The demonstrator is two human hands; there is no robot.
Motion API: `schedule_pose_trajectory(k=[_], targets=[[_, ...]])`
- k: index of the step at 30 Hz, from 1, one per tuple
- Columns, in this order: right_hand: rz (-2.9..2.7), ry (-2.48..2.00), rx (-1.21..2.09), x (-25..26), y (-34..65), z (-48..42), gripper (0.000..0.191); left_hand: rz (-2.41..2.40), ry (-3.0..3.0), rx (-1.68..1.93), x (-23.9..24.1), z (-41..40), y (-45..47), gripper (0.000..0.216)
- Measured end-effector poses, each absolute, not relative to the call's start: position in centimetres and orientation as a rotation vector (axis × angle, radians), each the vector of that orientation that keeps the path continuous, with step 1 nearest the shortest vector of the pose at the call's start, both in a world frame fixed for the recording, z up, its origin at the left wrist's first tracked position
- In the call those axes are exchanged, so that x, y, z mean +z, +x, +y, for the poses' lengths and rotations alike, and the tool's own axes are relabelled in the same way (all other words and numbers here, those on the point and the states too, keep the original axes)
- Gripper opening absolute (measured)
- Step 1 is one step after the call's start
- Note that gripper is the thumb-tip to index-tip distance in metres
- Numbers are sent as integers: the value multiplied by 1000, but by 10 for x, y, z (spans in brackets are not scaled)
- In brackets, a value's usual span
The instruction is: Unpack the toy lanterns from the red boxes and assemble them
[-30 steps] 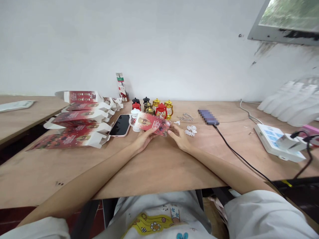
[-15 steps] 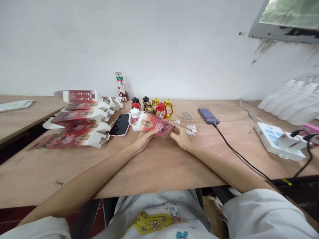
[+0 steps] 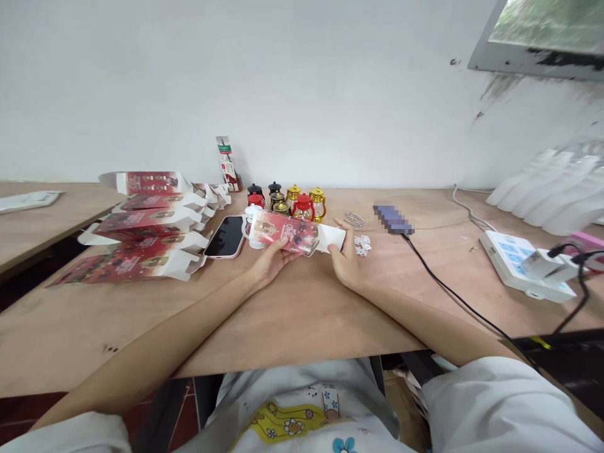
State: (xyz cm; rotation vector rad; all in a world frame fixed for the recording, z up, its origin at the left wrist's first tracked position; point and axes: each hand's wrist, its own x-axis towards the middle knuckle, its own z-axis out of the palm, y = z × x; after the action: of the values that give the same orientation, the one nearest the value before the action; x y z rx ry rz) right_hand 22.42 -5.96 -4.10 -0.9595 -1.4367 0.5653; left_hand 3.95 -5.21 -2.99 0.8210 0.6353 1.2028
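Note:
My left hand [image 3: 270, 263] grips a small red printed carton [image 3: 284, 231] from below, a little above the wooden table [image 3: 292, 314]. My right hand [image 3: 346, 261] holds the carton's white end flap [image 3: 331, 238], which now sticks out to the right. Just behind the carton stand several miniature lanterns [image 3: 302, 204] in red, black and gold, with a white one [image 3: 252, 220] to their left. A phone [image 3: 226, 236] lies face up left of the carton.
Several flattened red cartons [image 3: 141, 236] are stacked at the left. Small white cut-outs [image 3: 362, 244] and metal bits [image 3: 353, 219] lie right of my hands. A dark device [image 3: 392, 220] with a black cable, a white power strip [image 3: 521, 267] and a bottle [image 3: 226, 162] stand farther off.
The carton was lifted slightly and turned. Its white end flap has been pulled open to the right by my right hand.

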Motion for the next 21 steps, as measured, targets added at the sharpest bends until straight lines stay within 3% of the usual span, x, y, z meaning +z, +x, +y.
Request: schedule_pose_trajectory(k=[6,13,18,21], targets=[[-1669,-921,287,-32,223,-71,29,589,698,1175,-24,-54,38,19],[-1626,-891,338,-26,224,-72,40,582,701,1172,-24,-53,37,21],[-1555,-994,412,-32,221,-68,21,588,818,1142,-28,-52,38,23],[-1498,-979,461,-35,220,-66,20,584,858,1136,-30,-52,38,25]])
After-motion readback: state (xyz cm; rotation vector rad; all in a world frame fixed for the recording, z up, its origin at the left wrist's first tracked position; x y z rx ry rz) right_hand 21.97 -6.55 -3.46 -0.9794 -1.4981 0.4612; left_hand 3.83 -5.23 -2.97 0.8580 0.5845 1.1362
